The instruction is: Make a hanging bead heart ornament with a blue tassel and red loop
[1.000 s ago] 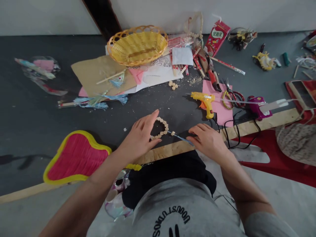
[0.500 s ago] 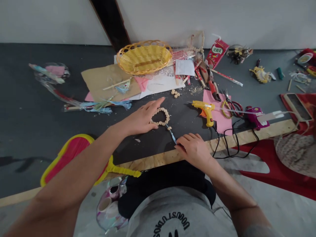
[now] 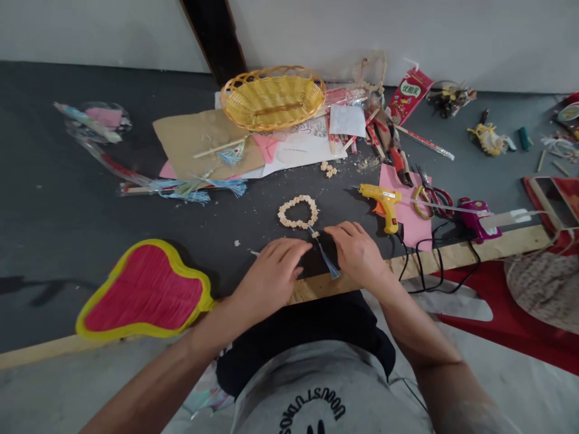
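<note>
Glue gun apparently covers pink paper's edge near right hand.

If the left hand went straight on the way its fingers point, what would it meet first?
Likely the blue tassel below the beaded heart, with the right hand just beyond; the left hand's height is unclear.

Hands beside beaded loop

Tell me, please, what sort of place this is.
Probably a craft workspace: a yellow glue gun, scissors and a beaded loop with a blue tassel lie on the table.
</note>
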{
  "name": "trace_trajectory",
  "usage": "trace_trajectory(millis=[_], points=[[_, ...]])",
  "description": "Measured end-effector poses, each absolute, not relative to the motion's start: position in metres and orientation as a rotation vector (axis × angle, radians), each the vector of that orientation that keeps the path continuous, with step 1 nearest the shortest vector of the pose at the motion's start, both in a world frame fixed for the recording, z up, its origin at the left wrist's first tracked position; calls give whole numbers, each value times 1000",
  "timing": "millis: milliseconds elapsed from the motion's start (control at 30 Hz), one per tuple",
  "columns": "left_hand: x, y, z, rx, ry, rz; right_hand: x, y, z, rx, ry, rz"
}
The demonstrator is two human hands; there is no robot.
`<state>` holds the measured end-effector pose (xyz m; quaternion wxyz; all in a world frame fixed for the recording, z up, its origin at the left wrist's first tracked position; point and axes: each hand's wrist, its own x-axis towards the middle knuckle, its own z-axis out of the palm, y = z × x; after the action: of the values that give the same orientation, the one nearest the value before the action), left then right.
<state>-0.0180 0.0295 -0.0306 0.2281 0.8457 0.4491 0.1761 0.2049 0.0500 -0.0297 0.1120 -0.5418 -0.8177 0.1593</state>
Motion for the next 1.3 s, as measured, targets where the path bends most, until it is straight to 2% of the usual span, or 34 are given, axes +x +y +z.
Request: trace_trajectory(millis=[367, 533, 667, 1300], points=[[-2, 6, -37, 2523, 1085, 459, 204, 51, -31, -1551, -2410, 469], [5, 22, -39, 2252, 1504, 666, 203, 65, -34, -1530, -2400, 486], [13, 36, -37, 2052, 1724, 704, 199, 74, -36, -1507, -2445, 496], [26, 42, -40, 2082, 1767, 702, 194, 73, -40, -1465, -2504, 399]])
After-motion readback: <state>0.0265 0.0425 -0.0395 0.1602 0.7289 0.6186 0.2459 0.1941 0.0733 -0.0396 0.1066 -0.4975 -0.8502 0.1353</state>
